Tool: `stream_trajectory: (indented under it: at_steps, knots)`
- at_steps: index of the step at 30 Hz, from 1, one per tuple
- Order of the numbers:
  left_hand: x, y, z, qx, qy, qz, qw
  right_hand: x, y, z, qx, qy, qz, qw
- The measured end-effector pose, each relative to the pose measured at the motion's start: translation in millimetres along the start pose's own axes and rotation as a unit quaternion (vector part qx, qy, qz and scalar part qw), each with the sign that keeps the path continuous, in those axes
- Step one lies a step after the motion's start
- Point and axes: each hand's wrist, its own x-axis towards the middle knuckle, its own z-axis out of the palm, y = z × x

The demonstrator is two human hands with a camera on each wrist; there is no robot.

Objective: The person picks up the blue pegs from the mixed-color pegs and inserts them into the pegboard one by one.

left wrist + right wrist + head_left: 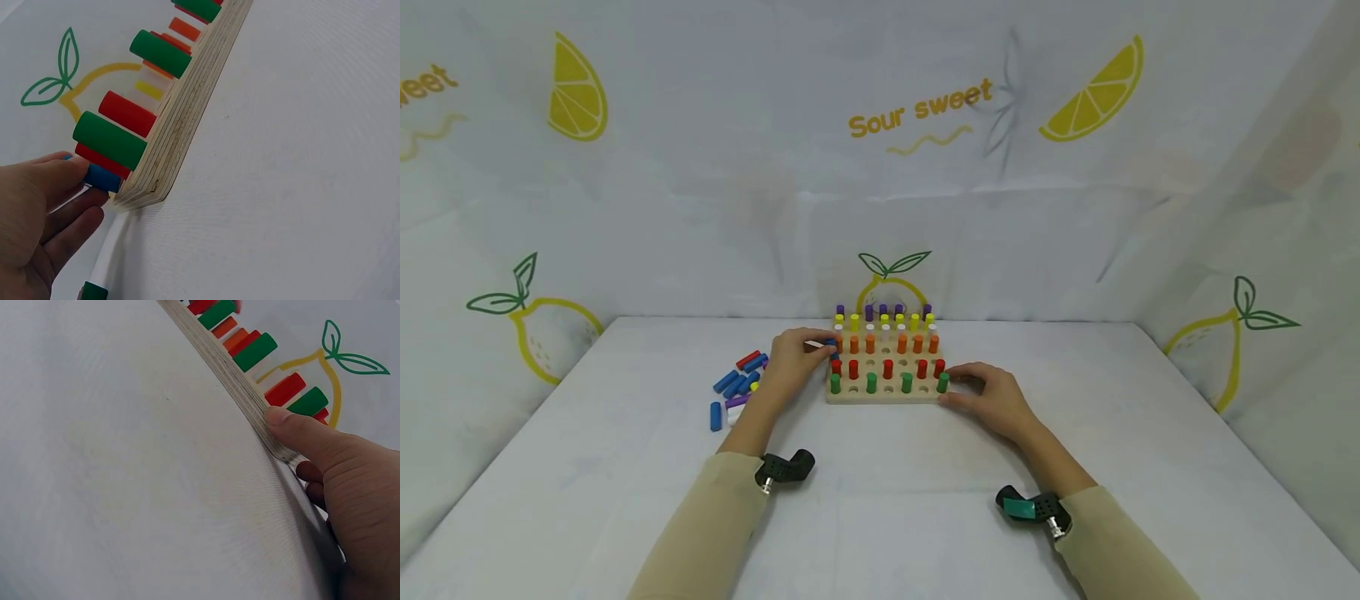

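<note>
A wooden pegboard point(880, 398) stands in the middle of the table, with rows of green, red, orange, white, yellow and purple pegs upright in it. At its left side my left hand point(792, 360) pinches a blue peg point(102, 178) between thumb and fingers. The peg is close by the red and green pegs at that end; whether its lower tip is in a hole is hidden. My right hand point(992, 402) holds the board's near right corner, thumb point(278, 416) on the front edge and the other fingers bent along the right side.
Left of the board, partly behind my left forearm, lie loose pegs: several blue pegs point(726, 382), a red peg point(748, 360), a purple peg point(737, 401), and white and yellow ones. A white cloth with lemon prints point(891, 292) hangs behind the table.
</note>
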Motion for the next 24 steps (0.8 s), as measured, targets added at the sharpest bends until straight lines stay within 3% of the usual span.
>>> stream_trajectory:
  at_steps: [16,24]
  knots:
    - [-0.5,-3.3,2.4,0.018,-0.034,0.013,0.9992,-1.2,1.3,0.0,-0.009,0.001,0.004,1.0]
    - [0.2,-3.5,1.4,0.015,-0.034,0.015,0.9992,-0.5,0.6,0.1,-0.008,0.001,0.004,1.0]
